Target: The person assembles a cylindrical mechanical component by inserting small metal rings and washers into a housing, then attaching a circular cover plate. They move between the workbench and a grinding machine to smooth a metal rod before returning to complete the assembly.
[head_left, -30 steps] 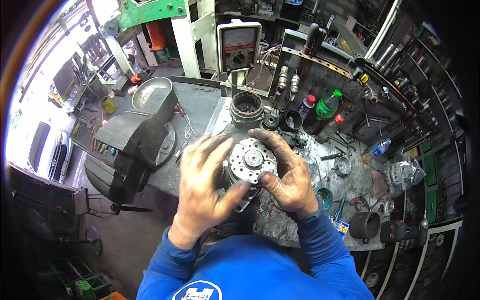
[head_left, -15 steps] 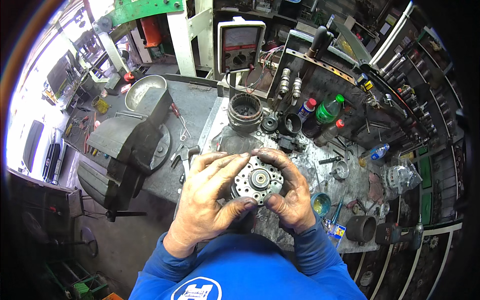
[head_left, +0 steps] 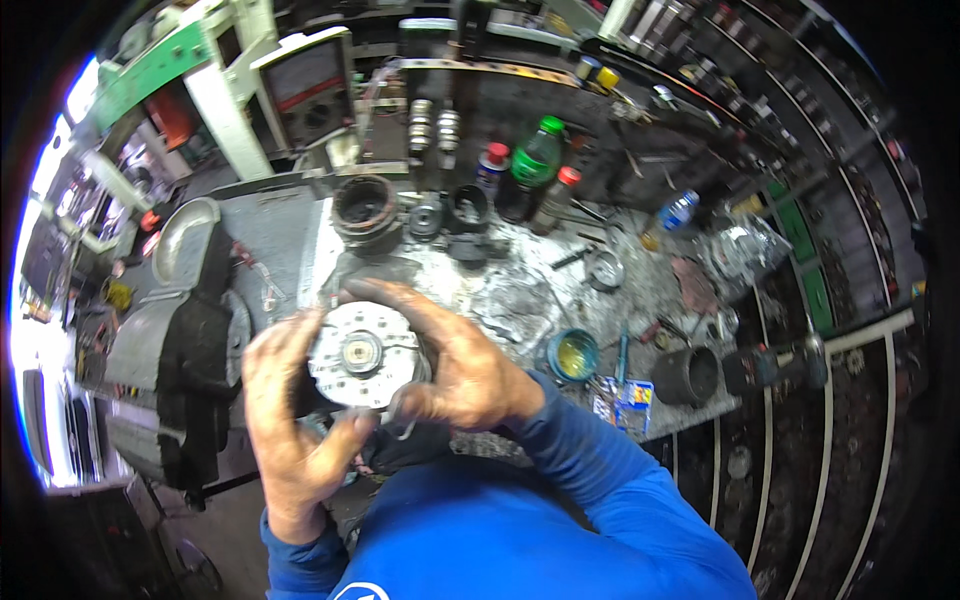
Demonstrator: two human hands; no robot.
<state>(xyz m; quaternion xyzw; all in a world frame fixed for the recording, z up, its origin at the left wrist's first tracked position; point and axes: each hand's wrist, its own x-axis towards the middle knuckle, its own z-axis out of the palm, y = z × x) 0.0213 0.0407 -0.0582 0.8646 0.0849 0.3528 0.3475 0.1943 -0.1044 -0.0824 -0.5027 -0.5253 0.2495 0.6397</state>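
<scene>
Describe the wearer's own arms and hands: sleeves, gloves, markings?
Both the left hand and right hand are bare, no gloves; the right looks grimy. Long blue sleeves: left sleeve and right sleeve, the right one darker and smudged toward the wrist. No markings or cables seen on either sleeve.

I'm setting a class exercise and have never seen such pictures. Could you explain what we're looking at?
There's no robot here: these are a person's bare hands, seen by a wide fisheye camera worn on the head and looking down, so straight edges bend.

The left hand and right hand cup a round metal part, one on each side. Whether anything supports it underneath is hidden.

On the bench beyond lie a green-capped bottle, a spray can and a blue bowl. A dark vise stands at the left.
</scene>
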